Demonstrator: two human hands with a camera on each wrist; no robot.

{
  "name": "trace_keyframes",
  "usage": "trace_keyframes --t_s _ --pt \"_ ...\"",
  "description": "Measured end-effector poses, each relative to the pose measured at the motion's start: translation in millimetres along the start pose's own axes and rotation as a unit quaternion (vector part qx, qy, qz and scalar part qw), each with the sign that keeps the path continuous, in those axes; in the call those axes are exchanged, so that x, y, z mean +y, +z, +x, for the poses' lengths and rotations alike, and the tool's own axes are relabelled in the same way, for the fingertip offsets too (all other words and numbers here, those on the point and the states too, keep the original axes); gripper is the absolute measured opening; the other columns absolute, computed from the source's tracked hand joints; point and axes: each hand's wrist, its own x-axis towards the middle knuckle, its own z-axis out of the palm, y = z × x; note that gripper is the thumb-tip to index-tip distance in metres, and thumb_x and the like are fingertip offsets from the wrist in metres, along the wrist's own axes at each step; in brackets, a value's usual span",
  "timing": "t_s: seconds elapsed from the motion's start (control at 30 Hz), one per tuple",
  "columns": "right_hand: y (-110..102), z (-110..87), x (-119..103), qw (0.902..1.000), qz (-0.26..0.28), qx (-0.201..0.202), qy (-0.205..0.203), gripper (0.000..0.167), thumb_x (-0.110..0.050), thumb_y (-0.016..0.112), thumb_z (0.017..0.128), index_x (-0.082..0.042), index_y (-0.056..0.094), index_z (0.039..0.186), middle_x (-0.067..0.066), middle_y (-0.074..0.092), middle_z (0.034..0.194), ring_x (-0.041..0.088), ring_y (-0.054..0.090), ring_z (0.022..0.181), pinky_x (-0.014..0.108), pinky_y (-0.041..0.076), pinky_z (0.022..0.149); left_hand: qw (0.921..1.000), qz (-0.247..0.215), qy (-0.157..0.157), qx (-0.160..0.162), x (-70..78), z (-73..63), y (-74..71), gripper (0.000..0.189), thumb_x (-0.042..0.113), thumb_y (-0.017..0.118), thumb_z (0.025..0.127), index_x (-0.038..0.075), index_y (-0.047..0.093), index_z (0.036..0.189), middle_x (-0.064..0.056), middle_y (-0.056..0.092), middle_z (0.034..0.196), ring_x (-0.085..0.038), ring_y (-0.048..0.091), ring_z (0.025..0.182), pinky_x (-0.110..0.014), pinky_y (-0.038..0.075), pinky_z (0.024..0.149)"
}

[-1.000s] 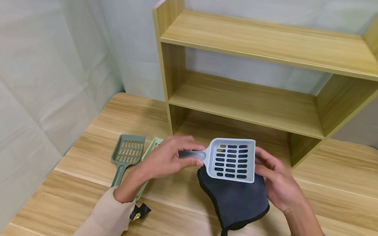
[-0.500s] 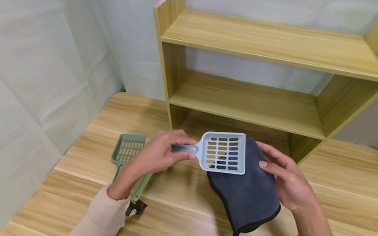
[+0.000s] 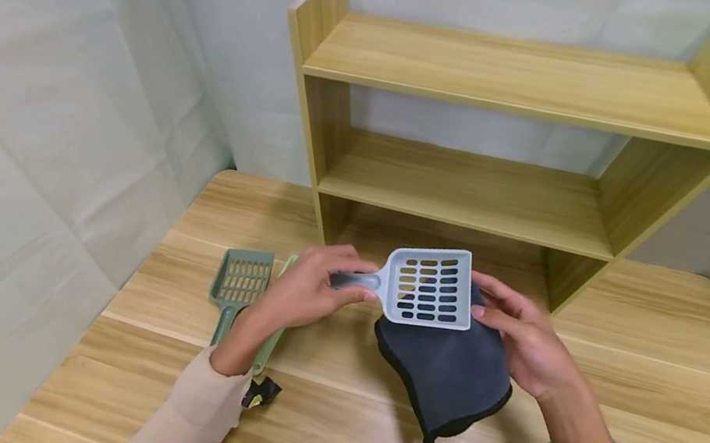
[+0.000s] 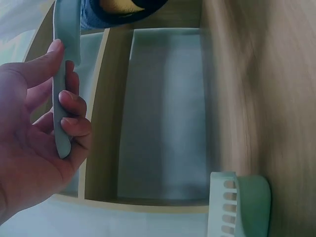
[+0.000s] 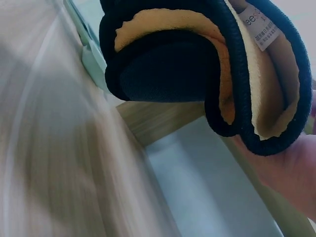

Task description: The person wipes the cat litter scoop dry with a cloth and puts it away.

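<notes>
My left hand [image 3: 307, 288] grips the handle of a light blue-grey slotted litter scoop [image 3: 394, 280], held above the table with its blade toward the right. In the left wrist view the fingers curl round the scoop's handle [image 4: 60, 108]. My right hand [image 3: 530, 339] holds a folded dark towel [image 3: 449, 377] with black edging and a hanging loop, thumb on its upper face. The right wrist view shows the towel's yellow inner side [image 5: 173, 19] and a white label [image 5: 259, 27]. The scoop's blade overlaps the towel's upper part; whether they touch, I cannot tell.
A dark green litter scoop [image 3: 242, 281] lies on the wooden table [image 3: 144, 366] at left. Beside it a light green scoop [image 3: 268, 349] is partly hidden by my left hand. A wooden shelf unit [image 3: 495, 72] stands behind my hands.
The towel shifted right, clear of more of the scoop, then came back left behind it. The scoop moved left, then slightly right. Both hands keep their hold.
</notes>
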Motion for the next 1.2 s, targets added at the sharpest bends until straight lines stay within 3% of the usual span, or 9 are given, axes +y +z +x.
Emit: trace_keyframes --t_s 0.23,0.4,0.57,0.8,0.97,1.2 --pt "0.0 1.1 7.9 0.9994 -0.022 -0.02 -0.015 0.048 0.004 0.046 0.109 -0.019 0.058 0.148 0.001 0.071 0.134 0.012 0.071 0.117 0.025 0.058 0.096 0.9999 0.011 0.008 0.0 2.9 0.6 4.9 0.028 0.02 0.088 0.09 0.012 0.083 0.116 0.0 0.076 0.098 -0.012 0.061 0.081 -0.026 0.051 0.073" --pt "0.6 0.9 4.3 0.9992 -0.037 -0.007 -0.013 0.049 0.006 0.047 0.108 -0.022 0.062 0.145 -0.001 0.071 0.135 0.012 0.071 0.117 0.026 0.059 0.096 0.9999 0.008 0.006 0.012 1.5 -0.3 1.9 0.029 0.017 0.09 0.088 0.01 0.083 0.115 -0.001 0.076 0.099 -0.012 0.062 0.082 -0.027 0.052 0.074" --pt "-0.2 -2.9 -4.5 0.9998 -0.021 0.0 0.001 0.049 0.005 0.047 0.108 -0.022 0.063 0.146 -0.001 0.068 0.137 0.015 0.074 0.113 0.03 0.062 0.092 0.9996 0.006 -0.014 0.023 -1.5 -1.3 -4.4 0.03 0.014 0.09 0.087 0.007 0.083 0.116 -0.003 0.075 0.096 -0.014 0.061 0.08 -0.025 0.05 0.071" --pt "-3.4 -6.7 -12.3 0.9994 0.015 -0.029 -0.012 0.052 0.008 0.041 0.109 -0.018 0.061 0.149 -0.002 0.068 0.138 0.015 0.075 0.111 0.031 0.063 0.09 0.9987 0.007 -0.036 0.034 -2.6 -1.3 -10.8 0.032 0.01 0.089 0.088 0.003 0.082 0.118 -0.005 0.075 0.095 -0.016 0.06 0.079 -0.025 0.05 0.069" --pt "-2.3 -5.4 -12.1 0.9993 0.017 -0.034 -0.005 0.051 0.007 0.04 0.11 -0.018 0.06 0.149 0.0 0.069 0.137 0.015 0.076 0.109 0.03 0.064 0.088 0.9986 0.017 -0.034 0.036 -3.2 -0.9 -10.3 0.032 0.012 0.089 0.088 0.005 0.082 0.118 -0.005 0.074 0.094 -0.015 0.06 0.078 -0.025 0.049 0.069" --pt "1.1 -1.7 -7.5 0.9999 -0.01 -0.005 0.009 0.048 0.005 0.047 0.109 -0.021 0.062 0.146 0.001 0.07 0.135 0.016 0.076 0.108 0.029 0.063 0.088 0.9985 0.018 -0.014 0.049 -3.2 0.5 -4.4 0.031 0.013 0.091 0.086 0.006 0.083 0.115 -0.004 0.075 0.092 -0.014 0.06 0.076 -0.025 0.049 0.068"
